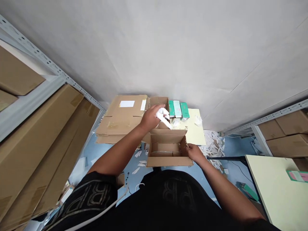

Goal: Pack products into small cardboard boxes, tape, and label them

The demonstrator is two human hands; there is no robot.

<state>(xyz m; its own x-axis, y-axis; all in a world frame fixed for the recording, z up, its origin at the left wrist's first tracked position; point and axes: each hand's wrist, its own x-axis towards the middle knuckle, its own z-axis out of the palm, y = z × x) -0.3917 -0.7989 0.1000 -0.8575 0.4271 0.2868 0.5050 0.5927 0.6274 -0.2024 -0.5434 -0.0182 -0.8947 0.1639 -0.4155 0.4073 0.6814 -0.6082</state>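
My left hand [151, 118] is closed on a white looped object [164, 120], which looks like folded paper or plastic strip; its exact kind is unclear. It is above a small open cardboard box [158, 101] at the back. Nearer to me, a second open cardboard box [169, 161] is tilted so that its inside faces me. My right hand [194, 152] grips this box by its right edge, with the thumb on the rim. Some small flaps show inside; I see no goods in it.
Flattened cartons [120, 120] are stacked at left. Several green-and-white small boxes [178, 109] stand on the pale table [196, 128], near crumpled paper [198, 120]. Paper scraps [213, 144] litter the blue floor. Shelves with cartons [36, 154] flank both sides; another table [271, 189] is at right.
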